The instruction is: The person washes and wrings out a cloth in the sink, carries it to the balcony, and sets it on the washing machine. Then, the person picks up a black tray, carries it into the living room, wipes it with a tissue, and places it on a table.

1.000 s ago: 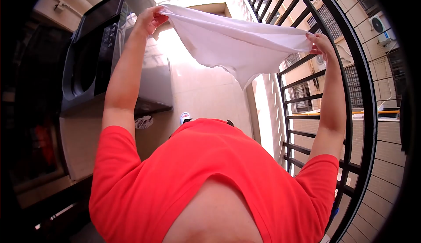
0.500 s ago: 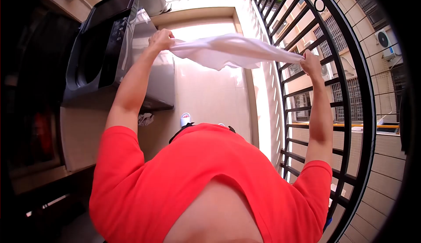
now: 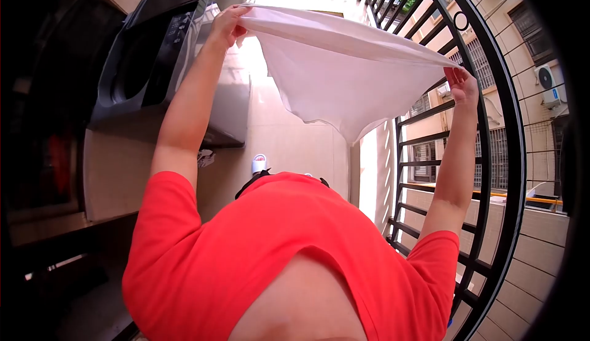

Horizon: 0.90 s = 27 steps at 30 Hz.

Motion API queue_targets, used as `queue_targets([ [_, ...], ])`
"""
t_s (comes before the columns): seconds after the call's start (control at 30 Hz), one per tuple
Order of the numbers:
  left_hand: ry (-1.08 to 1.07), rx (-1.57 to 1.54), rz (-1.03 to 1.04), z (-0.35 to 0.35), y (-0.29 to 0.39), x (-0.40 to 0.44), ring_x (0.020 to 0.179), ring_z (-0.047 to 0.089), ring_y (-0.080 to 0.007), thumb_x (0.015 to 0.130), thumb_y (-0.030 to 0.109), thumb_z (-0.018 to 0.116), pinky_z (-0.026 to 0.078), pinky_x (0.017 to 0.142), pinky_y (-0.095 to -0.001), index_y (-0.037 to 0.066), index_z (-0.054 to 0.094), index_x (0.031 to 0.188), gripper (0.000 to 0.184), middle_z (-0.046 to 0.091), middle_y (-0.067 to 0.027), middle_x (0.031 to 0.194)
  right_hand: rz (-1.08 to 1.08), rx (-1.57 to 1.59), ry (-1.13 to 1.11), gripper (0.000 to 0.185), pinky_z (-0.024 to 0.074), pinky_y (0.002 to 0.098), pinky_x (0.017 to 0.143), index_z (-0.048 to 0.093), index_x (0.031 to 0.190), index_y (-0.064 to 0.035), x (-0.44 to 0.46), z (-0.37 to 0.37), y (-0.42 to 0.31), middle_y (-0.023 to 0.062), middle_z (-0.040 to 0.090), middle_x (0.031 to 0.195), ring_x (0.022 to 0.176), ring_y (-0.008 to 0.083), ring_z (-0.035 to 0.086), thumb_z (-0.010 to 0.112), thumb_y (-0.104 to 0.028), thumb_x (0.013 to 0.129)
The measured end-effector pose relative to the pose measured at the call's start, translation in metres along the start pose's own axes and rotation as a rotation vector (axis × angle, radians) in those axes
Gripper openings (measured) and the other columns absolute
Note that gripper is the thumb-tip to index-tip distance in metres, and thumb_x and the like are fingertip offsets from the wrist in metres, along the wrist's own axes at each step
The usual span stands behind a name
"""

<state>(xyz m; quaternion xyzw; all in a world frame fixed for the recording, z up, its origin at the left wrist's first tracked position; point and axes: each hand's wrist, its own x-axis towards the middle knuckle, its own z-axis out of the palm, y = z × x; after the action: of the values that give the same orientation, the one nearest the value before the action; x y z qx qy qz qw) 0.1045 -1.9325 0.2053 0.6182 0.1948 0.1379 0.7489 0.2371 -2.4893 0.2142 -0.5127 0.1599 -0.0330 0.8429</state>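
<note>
A white cloth [image 3: 344,70] is stretched out in the air between my two hands, its lower part hanging down to a point above the floor. My left hand [image 3: 231,26] is closed on its upper left corner, near the top-loading washing machine. At the upper right corner, my right hand [image 3: 460,84] grips the cloth in front of the black railing. The cloth's top edge is taut and slopes down to the right, with a folded band along it.
The dark washing machine [image 3: 138,70] stands open at the left. A black metal railing [image 3: 507,126] curves along the right side, with a building and an air-conditioner unit [image 3: 547,86] beyond it. A slippered foot [image 3: 259,163] rests on the tiled floor [image 3: 289,138].
Both hands have risen since half a second ago, and my right hand has moved outward. The cloth, bunched and narrow then, is now spread wide and hangs lower.
</note>
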Motion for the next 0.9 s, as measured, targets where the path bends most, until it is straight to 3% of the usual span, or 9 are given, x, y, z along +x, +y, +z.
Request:
queue_targets([
  [0.2,0.116,0.153,0.789,0.019,0.070,-0.070,0.059,0.058,-0.0072,0.076,0.013,0.070,0.044,0.050,-0.0200,0.005,0.062,0.085,0.014,0.062,-0.0013,0.067,-0.443,0.160,-0.290,0.018,0.0498,0.0309,0.060,0.053,0.101,0.0022,-0.104,0.018,-0.056,0.0132,0.061,0.084,0.067,0.0216,0.060,0.045,-0.008,0.089],
  [0.27,0.268,0.194,0.931,0.017,0.030,-0.094,0.059,0.061,-0.0130,0.077,0.020,0.070,0.048,0.053,-0.0258,0.005,0.058,0.082,0.020,0.063,-0.0050,0.064,-0.875,-0.417,0.095,0.016,0.0418,0.0221,0.052,0.054,0.098,-0.0005,-0.137,0.025,-0.007,0.0070,0.059,0.073,0.059,0.0125,0.052,0.046,-0.011,0.089],
  [0.3,0.327,0.890,0.673,0.004,-0.020,-0.093,0.064,0.064,-0.0255,0.075,0.026,0.068,0.051,0.061,-0.0350,0.004,0.059,0.083,0.025,0.064,-0.0111,0.068,-0.910,-0.936,-0.104,0.015,0.0381,0.0197,0.048,0.057,0.090,0.0005,-0.109,-0.003,0.032,0.0041,0.056,0.067,0.053,0.0087,0.048,0.050,-0.012,0.086],
  [0.33,-0.095,1.511,0.338,-0.010,-0.063,-0.094,0.077,0.063,-0.0335,0.072,0.028,0.067,0.050,0.073,-0.0418,0.006,0.062,0.084,0.026,0.065,-0.0144,0.077,-0.469,-1.218,-0.402,0.012,0.0324,0.0194,0.038,0.058,0.084,0.0007,-0.083,-0.033,0.071,0.0023,0.052,0.060,0.043,0.0066,0.043,0.053,-0.010,0.082],
  [0.37,-0.347,1.715,0.053,-0.033,-0.107,-0.095,0.086,0.063,-0.0304,0.070,0.022,0.067,0.048,0.076,-0.0407,0.008,0.066,0.085,0.021,0.066,-0.0132,0.082,-0.020,-0.812,-0.304,0.011,0.0249,0.0216,0.030,0.059,0.085,-0.0001,-0.088,-0.041,0.086,-0.0017,0.042,0.050,0.033,0.0058,0.034,0.057,-0.010,0.081],
  [0.53,-0.314,0.730,-0.374,-0.040,-0.094,-0.128,0.076,0.059,-0.0167,0.062,0.029,0.075,0.047,0.066,-0.0262,0.005,0.066,0.088,0.036,0.063,-0.0059,0.077,0.017,-0.396,-0.292,0.020,0.0206,0.0187,0.031,0.059,0.100,-0.0028,-0.101,-0.029,0.059,-0.0045,0.045,0.056,0.035,0.0028,0.031,0.059,-0.005,0.080],
  [0.7,-0.407,0.124,-0.371,-0.039,-0.099,-0.131,0.079,0.056,-0.0140,0.074,0.020,0.066,0.045,0.064,-0.0259,0.003,0.058,0.106,0.038,0.060,-0.0055,0.093,-0.001,-0.351,-0.608,0.019,0.0255,0.0168,0.036,0.060,0.101,-0.0021,-0.133,0.014,0.063,-0.0035,0.056,0.070,0.044,0.0023,0.039,0.057,-0.015,0.087],
  [0.8,-0.251,0.969,-0.156,-0.038,-0.135,-0.125,0.076,0.061,-0.0197,0.069,0.013,0.059,0.047,0.066,-0.0323,0.009,0.065,0.092,0.025,0.064,-0.0089,0.080,-0.018,-0.893,-0.512,0.016,0.0264,0.0185,0.034,0.063,0.093,-0.0007,-0.102,0.014,0.117,-0.0014,0.053,0.059,0.039,0.0037,0.039,0.057,-0.014,0.087],
  [0.9,-0.137,1.094,0.268,-0.020,-0.153,-0.130,0.067,0.061,-0.0248,0.063,0.012,0.056,0.048,0.062,-0.0349,0.008,0.066,0.080,0.019,0.062,-0.0115,0.069,0.211,-0.662,-0.669,0.016,0.0269,0.0185,0.033,0.063,0.092,0.0005,-0.142,0.066,0.133,-0.0005,0.052,0.057,0.037,0.0041,0.038,0.058,-0.013,0.087],
])
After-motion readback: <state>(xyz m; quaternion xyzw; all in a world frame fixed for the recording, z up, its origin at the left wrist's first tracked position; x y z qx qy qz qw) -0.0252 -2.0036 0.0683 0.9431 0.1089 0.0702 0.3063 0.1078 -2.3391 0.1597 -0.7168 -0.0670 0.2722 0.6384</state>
